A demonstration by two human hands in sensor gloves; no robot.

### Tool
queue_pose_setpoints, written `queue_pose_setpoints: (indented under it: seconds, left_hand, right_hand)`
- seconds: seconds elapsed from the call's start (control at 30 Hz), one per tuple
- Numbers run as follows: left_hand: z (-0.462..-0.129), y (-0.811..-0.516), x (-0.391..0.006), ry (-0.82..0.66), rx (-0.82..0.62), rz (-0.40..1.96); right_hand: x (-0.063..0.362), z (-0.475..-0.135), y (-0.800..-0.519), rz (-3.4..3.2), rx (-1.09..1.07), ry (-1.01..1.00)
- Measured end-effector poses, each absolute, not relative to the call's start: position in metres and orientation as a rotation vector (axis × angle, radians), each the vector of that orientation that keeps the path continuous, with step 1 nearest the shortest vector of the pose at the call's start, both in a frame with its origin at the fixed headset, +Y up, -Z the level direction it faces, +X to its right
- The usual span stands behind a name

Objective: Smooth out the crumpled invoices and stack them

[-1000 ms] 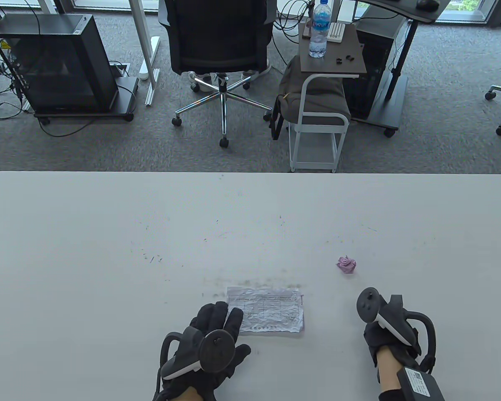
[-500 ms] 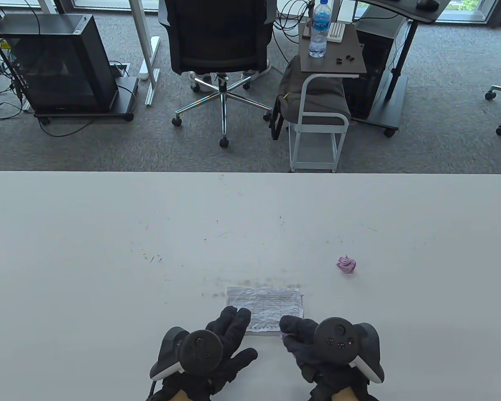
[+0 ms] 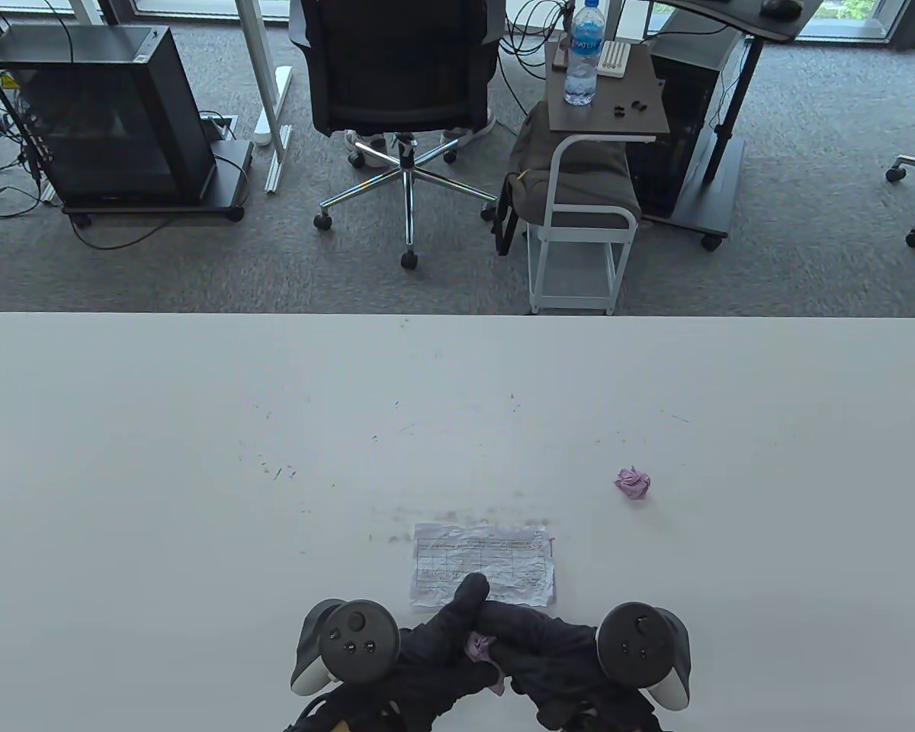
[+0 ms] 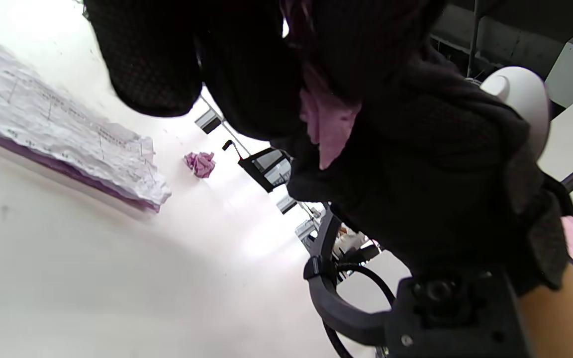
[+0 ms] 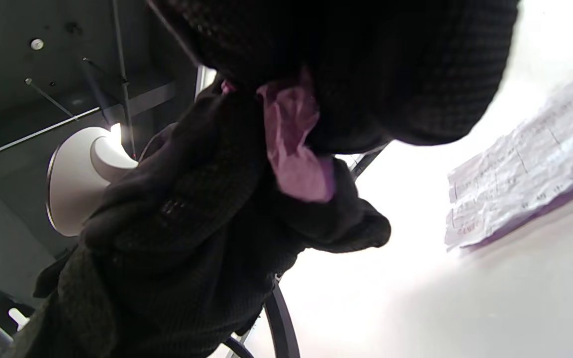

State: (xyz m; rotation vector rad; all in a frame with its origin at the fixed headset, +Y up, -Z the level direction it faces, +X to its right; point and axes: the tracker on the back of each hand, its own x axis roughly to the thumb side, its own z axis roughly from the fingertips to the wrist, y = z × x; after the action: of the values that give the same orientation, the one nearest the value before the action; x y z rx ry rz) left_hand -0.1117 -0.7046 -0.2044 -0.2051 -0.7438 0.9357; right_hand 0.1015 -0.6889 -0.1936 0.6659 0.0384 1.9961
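White tabletop (image 3: 198,457), near edge: a flattened invoice (image 3: 484,564) lies before me. My left hand (image 3: 435,648) and right hand (image 3: 549,648) together pinch a crumpled pink invoice (image 3: 479,646); unfolding is in hand. Next I judge: spread, press, stack. Another pink ball (image 3: 633,483) waits.

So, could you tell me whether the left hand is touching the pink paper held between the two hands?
Touching. In the left wrist view, the pink paper is pinched among the left hand fingers; the table view shows it wedged against the right hand.
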Motion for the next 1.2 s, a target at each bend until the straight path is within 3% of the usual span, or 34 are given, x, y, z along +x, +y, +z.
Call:
queue_pose_setpoints:
  seconds: [0.13, 0.33, 0.43, 0.57, 0.7, 0.83, 1.2]
  left_hand:
    - [-0.203, -0.698, -0.12, -0.684, -0.058, 0.914]
    - [-0.198, -0.69, -0.125, -0.672, 0.088, 0.815]
    - [-0.199, -0.69, -0.127, -0.658, 0.073, 0.855]
    - [-0.2, -0.695, -0.125, -0.667, -0.003, 0.9]
    - [-0.203, -0.699, -0.126, -0.67, -0.062, 0.915]
    - [-0.205, -0.706, -0.122, -0.694, -0.188, 1.09]
    - [-0.21, -0.709, -0.132, -0.668, -0.209, 1.22]
  right_hand:
    - [0.101, -0.188, -0.682, 1.999, 0.666, -0.11]
    - [0.106, -0.189, -0.685, 2.013, 0.591, -0.151]
    - [0.105, -0.193, -0.693, 1.989, 0.617, 0.009]
    - [0.098, -0.195, -0.696, 1.862, 0.662, 0.039]
    - [0.105, -0.194, -0.688, 1.849, 0.645, -0.087]
    - [0.111, -0.192, -0.686, 1.937, 0.613, -0.16]
    - [0.112, -0.192, -0.685, 2.042, 0.601, -0.216]
